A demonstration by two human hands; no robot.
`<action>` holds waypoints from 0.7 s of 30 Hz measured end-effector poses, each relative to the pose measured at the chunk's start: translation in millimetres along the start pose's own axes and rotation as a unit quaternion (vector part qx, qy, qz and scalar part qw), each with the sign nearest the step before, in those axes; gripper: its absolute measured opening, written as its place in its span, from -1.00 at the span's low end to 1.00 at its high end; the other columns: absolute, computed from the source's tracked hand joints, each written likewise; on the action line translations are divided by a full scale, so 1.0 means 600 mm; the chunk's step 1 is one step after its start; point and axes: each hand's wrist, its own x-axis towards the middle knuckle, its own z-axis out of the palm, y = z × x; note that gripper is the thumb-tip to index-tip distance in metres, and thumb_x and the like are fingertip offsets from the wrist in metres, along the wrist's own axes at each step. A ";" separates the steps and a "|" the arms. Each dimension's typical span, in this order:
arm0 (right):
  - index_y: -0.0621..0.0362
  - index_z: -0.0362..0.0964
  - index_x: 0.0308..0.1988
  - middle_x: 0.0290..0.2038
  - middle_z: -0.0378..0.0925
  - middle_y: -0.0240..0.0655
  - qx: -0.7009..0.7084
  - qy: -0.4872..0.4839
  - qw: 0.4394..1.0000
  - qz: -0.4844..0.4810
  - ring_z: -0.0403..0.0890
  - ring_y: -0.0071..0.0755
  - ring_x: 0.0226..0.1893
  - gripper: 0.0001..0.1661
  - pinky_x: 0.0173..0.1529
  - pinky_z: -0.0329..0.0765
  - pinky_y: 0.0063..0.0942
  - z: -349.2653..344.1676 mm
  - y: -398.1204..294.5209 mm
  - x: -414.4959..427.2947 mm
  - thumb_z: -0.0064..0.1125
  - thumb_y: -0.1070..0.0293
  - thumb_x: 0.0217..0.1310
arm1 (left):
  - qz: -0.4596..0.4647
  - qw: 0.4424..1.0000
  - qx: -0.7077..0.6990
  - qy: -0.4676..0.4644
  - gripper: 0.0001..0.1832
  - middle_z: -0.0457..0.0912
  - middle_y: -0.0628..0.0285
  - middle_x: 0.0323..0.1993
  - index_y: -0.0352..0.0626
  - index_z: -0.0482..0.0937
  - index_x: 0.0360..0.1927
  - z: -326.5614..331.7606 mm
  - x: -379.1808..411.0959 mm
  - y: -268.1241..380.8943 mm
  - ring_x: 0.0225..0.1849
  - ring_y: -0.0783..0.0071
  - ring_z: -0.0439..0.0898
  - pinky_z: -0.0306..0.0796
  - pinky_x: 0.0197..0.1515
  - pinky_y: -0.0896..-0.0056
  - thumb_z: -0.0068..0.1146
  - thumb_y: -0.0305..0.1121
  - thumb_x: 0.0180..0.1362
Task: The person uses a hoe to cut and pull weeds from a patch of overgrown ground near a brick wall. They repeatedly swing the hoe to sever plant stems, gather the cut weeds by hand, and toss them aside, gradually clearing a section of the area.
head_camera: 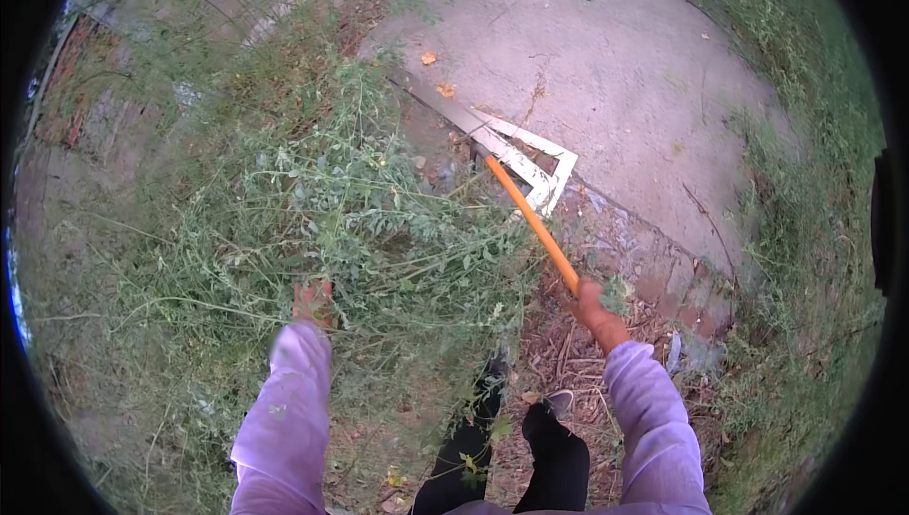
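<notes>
My right hand (598, 312) is closed around the orange handle (534, 225) of a long-handled tool. The handle slants up and left to the edge of the concrete, where its head is mostly hidden beside a white angled frame (564, 168). My left hand (313, 303) reaches into a thick mass of green leafy weeds (369, 231); stems and leaves cover its fingers, so its grip does not show. The weeds spread from the left across the middle, up to the handle.
A concrete slab (603, 89) with a raised edge lies ahead and to the right. More greenery (802, 231) borders it at the right. Dry stalks and litter (568, 366) cover the ground around my feet. Brickwork (82, 82) stands at the far left.
</notes>
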 end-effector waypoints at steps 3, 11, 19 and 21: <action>0.25 0.17 -0.40 -0.60 0.40 0.07 -0.007 -0.010 0.999 0.053 0.46 0.14 -0.54 -0.68 -0.44 0.40 -0.09 -0.023 0.136 -0.281 0.09 0.45 -0.27 | -0.075 0.982 -0.173 -0.016 -0.42 0.26 0.21 0.06 0.06 0.22 0.07 -0.025 0.009 -0.013 -0.01 0.11 0.34 0.26 -0.07 -0.09 -0.33 0.16 0.07; 0.26 0.19 -0.37 -0.64 0.40 0.03 0.003 0.032 0.999 -0.024 0.45 0.13 -0.59 -0.67 -0.47 0.40 -0.08 -0.017 0.107 -0.225 0.08 0.41 -0.24 | -0.099 0.948 -0.298 -0.057 -0.38 0.28 0.11 0.04 0.08 0.23 0.06 -0.048 0.024 -0.014 0.01 -0.03 0.31 0.28 -0.12 -0.18 -0.33 0.23 0.03; 0.18 0.28 -0.34 -0.48 0.46 -0.01 -0.090 0.022 0.994 -0.055 0.49 0.04 -0.41 -0.80 -0.33 0.43 -0.14 0.002 0.002 0.141 -0.05 0.47 -0.12 | -0.047 0.976 -0.202 -0.066 -0.46 0.42 0.16 -0.17 -0.08 0.36 -0.12 -0.002 0.004 -0.030 -0.28 0.21 0.44 0.39 -0.30 0.16 -0.26 0.15 0.05; 0.18 0.29 -0.35 -0.46 0.46 -0.01 -0.107 0.019 0.991 -0.076 0.50 0.03 -0.40 -0.83 -0.32 0.43 -0.15 -0.020 0.000 0.155 -0.10 0.47 -0.09 | -0.017 0.979 -0.200 -0.030 -0.46 0.48 0.16 -0.27 -0.11 0.38 -0.16 -0.075 0.001 -0.024 -0.42 0.28 0.50 0.44 -0.44 0.30 -0.23 0.15 0.04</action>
